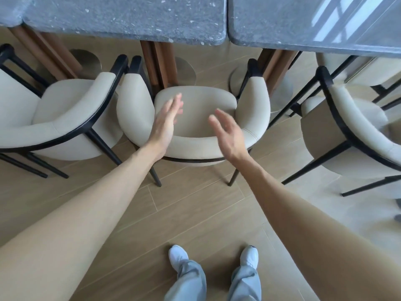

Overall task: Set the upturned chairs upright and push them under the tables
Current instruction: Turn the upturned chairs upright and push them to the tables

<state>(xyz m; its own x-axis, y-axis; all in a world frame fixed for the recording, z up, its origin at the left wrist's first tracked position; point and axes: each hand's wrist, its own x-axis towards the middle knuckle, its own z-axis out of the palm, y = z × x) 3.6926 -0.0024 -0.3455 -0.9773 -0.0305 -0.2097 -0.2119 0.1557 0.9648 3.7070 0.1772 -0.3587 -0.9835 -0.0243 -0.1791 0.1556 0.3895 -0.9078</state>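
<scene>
**Hidden, cropped and blurred**

The left hand (166, 124) is motion-blurred at the fingertips, so touch with the seat (195, 98) cannot be told; the right hand (227, 135) blurs likewise; the middle chair's front legs are hidden beneath the seat; the left chair (65, 118) is cut by the left edge; the right chair (351, 135) runs off the right edge; both tables (130, 16) are cropped at the top; the shoes (178, 256) are part covered by trouser legs; a dark object at the right edge (398, 210) is too cropped to identify

No readable text, labels or nos. anywhere; shoes (178, 257) perhaps carry a mark, too blurred.
</scene>
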